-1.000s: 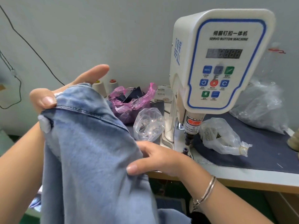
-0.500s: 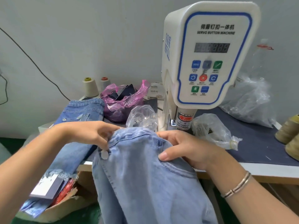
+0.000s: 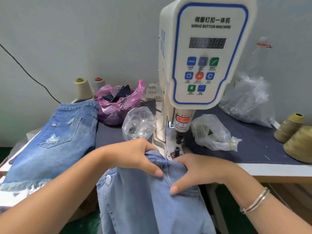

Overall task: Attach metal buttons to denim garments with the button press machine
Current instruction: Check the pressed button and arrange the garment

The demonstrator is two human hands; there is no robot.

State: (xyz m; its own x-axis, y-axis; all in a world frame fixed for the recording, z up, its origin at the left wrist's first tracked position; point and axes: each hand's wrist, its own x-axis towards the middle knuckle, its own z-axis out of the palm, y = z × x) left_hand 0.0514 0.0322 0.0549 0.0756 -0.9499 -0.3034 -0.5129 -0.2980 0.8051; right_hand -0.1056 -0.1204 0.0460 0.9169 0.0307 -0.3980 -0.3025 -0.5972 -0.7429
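Observation:
A light-blue denim garment (image 3: 145, 203) hangs over the table's front edge, its waistband bunched just in front of the button press machine (image 3: 200, 53). My left hand (image 3: 135, 156) grips the waistband from the left. My right hand (image 3: 199, 169) holds it from the right, thumb pressed on the fabric. The machine's lower die post (image 3: 177, 148) stands bare just beyond the fabric, under the punch head (image 3: 179, 137). A white tag (image 3: 108, 179) shows on the garment's left side.
Darker ripped denim shorts (image 3: 55, 141) lie at the left of the table (image 3: 263, 169). Clear bags (image 3: 139, 124) (image 3: 212, 132) flank the machine. A pink bag (image 3: 116, 103) and thread cones (image 3: 83, 88) stand behind; more cones (image 3: 297, 141) at the right.
Both hands brought the garment down from in front of my face to the table edge, then slid the waistband forward toward the die. My view shifted closer to the machine.

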